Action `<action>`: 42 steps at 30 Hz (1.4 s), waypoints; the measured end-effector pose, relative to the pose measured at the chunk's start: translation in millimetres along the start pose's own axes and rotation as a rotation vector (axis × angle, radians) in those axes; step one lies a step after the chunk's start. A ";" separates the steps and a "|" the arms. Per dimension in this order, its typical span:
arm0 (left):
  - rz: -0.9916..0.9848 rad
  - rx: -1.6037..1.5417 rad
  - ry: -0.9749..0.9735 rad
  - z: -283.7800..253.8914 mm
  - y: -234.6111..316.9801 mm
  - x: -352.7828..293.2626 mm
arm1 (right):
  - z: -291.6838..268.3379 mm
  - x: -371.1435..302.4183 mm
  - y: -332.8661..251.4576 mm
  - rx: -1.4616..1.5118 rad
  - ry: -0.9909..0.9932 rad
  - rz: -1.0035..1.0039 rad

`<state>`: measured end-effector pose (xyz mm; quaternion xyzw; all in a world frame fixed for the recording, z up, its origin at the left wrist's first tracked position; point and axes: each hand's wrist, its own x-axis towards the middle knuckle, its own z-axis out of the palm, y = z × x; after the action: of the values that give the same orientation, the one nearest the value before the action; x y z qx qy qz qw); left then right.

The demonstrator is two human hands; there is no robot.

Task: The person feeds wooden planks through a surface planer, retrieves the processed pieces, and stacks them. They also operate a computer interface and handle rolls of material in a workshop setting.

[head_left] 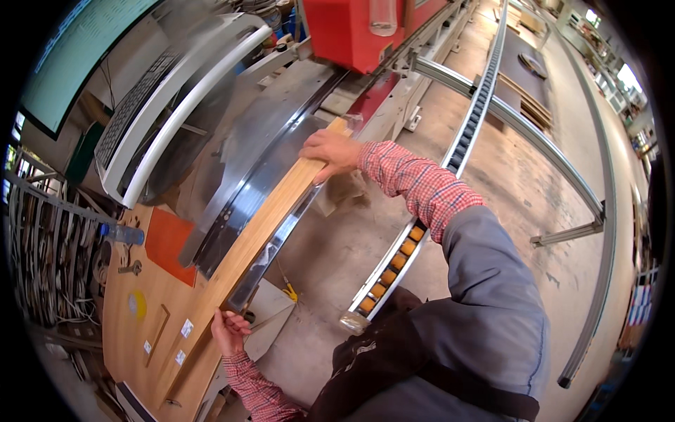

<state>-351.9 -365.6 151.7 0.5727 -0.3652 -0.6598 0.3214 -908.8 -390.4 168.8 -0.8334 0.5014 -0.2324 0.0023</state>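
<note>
- Fingers (315, 145) of R hand (337, 152) clasp wood plank (271, 207) nr far end, thumb at side
- L hand (230, 332) w/ fingers curled at plank's edge, can't tell if gripping
- Plank lies diag over metal bed (271, 163) & wood surface (126, 334), nr red machine (344, 35)

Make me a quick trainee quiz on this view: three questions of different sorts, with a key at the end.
1. True or false: the right hand is on the long wooden board.
2. What colour is the cap of the plastic bottle? A red; B blue; C green.
3. Fill in: the yellow tape roll lies to the ____ of the left hand.

Key: 1 true; 2 B; 3 left.
</note>
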 end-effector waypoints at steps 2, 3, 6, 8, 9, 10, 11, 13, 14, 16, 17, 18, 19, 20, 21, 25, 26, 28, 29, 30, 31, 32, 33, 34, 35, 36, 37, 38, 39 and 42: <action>0.062 0.375 0.140 12.7 21.3 -13.2 | -1.2 3.9 10.6 0.018 -0.026 0.082; 0.354 0.554 0.128 23.1 30.0 -17.0 | -1.3 6.0 15.0 -0.001 0.003 0.072; 1.110 1.124 0.240 63.7 48.7 -9.6 | 1.1 12.4 21.7 -0.070 0.052 0.047; 1.259 1.418 0.124 89.2 65.3 18.1 | 2.1 14.8 23.7 -0.088 0.084 0.073; 1.200 1.502 0.062 100.9 69.8 33.0 | 2.1 15.4 24.7 -0.105 0.098 0.095; 1.165 1.540 0.058 108.9 72.5 45.2 | 2.2 15.5 25.0 -0.186 0.124 0.059; 1.148 1.566 0.058 116.2 73.9 57.5 | 2.1 15.1 25.2 -0.183 0.175 0.082; 1.127 1.590 0.063 124.5 74.4 77.5 | 2.8 13.6 22.8 -0.151 0.161 0.207; 1.124 1.593 0.070 126.8 74.7 85.9 | 4.0 13.3 19.9 -0.190 0.221 0.207; 1.142 1.588 0.085 130.1 75.1 98.4 | 7.6 14.1 10.9 -0.244 0.262 0.255; 1.110 1.601 0.087 131.9 76.0 103.2 | 9.1 15.9 5.9 -0.267 0.265 0.305; 1.107 1.603 0.094 134.1 77.7 108.2 | 11.9 18.3 -0.6 -0.331 0.301 0.311; 1.157 1.580 0.103 136.7 79.7 112.4 | 13.7 21.7 -6.1 -0.296 0.278 0.383; 1.138 1.581 0.103 138.9 81.7 115.8 | 16.2 25.1 -12.4 -0.262 0.256 0.456; 1.103 1.599 0.112 141.1 83.6 118.9 | 18.0 29.2 -17.4 -0.223 0.221 0.529; 1.112 1.578 0.125 145.1 87.1 124.6 | 24.8 50.4 -28.3 0.532 0.312 0.911; 1.078 1.589 0.127 144.6 86.7 125.0 | 26.5 54.6 -29.6 0.998 0.229 1.088; 1.090 1.584 0.124 142.6 85.8 125.1 | 34.2 66.6 -34.0 1.245 0.113 1.219; 1.126 1.565 0.130 142.3 85.5 125.4 | 38.4 72.8 -36.3 1.371 0.050 1.264; 1.119 1.574 0.143 141.6 85.3 125.6 | 44.2 80.2 -39.9 1.457 0.061 1.306; 1.143 1.565 0.150 142.4 85.2 126.5 | 48.6 87.8 -41.8 1.419 0.131 1.282; 1.164 1.548 0.141 142.7 84.2 126.0 | 54.0 93.7 -45.4 1.411 0.149 1.272; 1.120 1.566 0.146 143.3 83.2 125.0 | 59.1 98.2 -50.0 1.366 0.168 1.319; 1.107 1.566 0.147 145.9 84.3 125.8 | 62.3 103.8 -53.0 1.388 0.288 1.417; 1.082 1.571 0.156 147.6 85.9 125.6 | 64.1 107.8 -55.3 1.357 0.332 1.439; 1.078 1.572 0.160 149.1 87.1 124.7 | 65.1 110.0 -57.2 1.315 0.400 1.443; 1.148 1.553 0.150 149.1 89.3 124.0 | 65.3 111.5 -58.6 1.277 0.440 1.440; 1.155 1.551 0.146 146.0 90.5 121.2 | 64.6 112.9 -58.3 1.229 0.413 1.462; 1.136 1.541 0.127 141.4 91.1 118.7 | 64.2 112.5 -58.8 1.235 0.423 1.443; 1.160 1.543 0.155 110.1 93.0 106.0 | 62.8 113.0 -56.1 1.259 0.377 1.440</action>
<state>-475.0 -491.4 184.1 0.3986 -0.9016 0.0622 0.1559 -793.5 -471.5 169.6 -0.1230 0.6670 -0.5303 0.5086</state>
